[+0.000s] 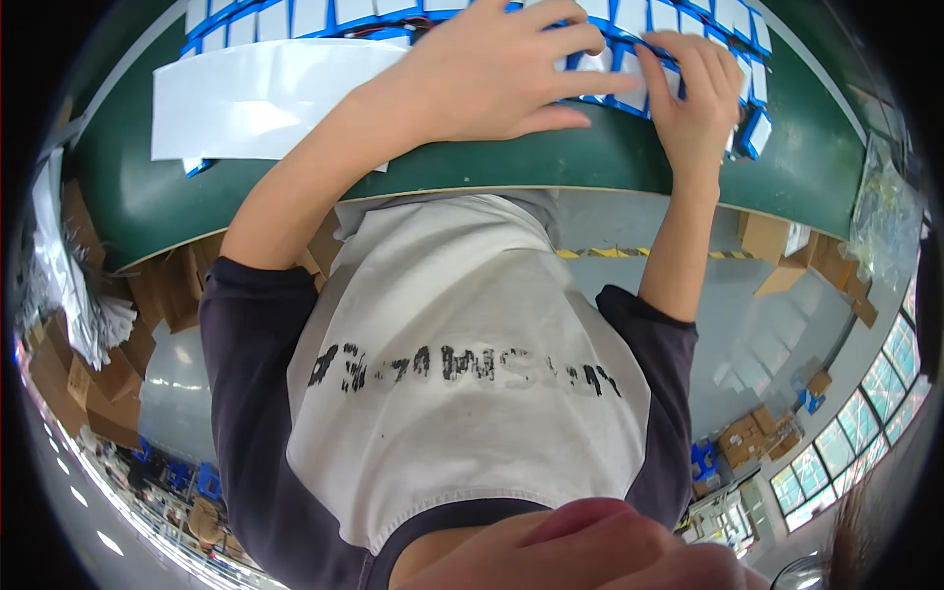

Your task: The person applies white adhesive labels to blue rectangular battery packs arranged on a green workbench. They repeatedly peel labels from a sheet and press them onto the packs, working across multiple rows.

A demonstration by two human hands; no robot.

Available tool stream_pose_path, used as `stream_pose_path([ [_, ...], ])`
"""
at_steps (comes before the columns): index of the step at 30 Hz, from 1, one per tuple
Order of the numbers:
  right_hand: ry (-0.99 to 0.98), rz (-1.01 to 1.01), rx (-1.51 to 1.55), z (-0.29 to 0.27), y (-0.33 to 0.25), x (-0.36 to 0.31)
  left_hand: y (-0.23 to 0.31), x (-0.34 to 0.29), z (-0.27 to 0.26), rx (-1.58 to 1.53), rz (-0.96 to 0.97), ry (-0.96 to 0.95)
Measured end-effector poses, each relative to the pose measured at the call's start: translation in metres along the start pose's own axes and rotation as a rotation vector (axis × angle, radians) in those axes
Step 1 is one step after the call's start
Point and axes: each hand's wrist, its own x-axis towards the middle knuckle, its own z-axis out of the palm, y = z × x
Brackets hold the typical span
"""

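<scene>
Rows of flat blue-edged blocks (629,15) with white rectangular faces lie side by side along the far part of the green table (462,167). My left hand (501,79) rests over the near row, palm down, with its fingers stretched apart and nothing held. At the right end of that row, my right hand (693,93) has thumb and forefinger drawn together at the edge of a block. What they pinch, if anything, is too small to make out. Under my left forearm lies a glossy white sheet (246,103), covering part of the blocks.
One blue-edged block (757,135) sits askew at the right end. A clear plastic bag (883,206) hangs by the table's right side. Cardboard boxes (167,285) stand below on the left, and an open carton (787,241) is on the right.
</scene>
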Motion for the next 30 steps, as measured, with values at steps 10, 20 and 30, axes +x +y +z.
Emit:
stream_pose_path([
  [10,-0.200,0.019,0.139,0.015,-0.100,0.023,-0.002,-0.066,-0.037,-0.002,-0.461,0.152],
  [20,-0.090,0.038,0.178,0.042,-0.097,0.001,0.023,-0.048,-0.001,0.054,-0.619,0.268],
  [30,-0.057,0.042,0.250,0.050,-0.085,-0.002,0.021,-0.061,-0.020,-0.139,-0.567,0.479],
])
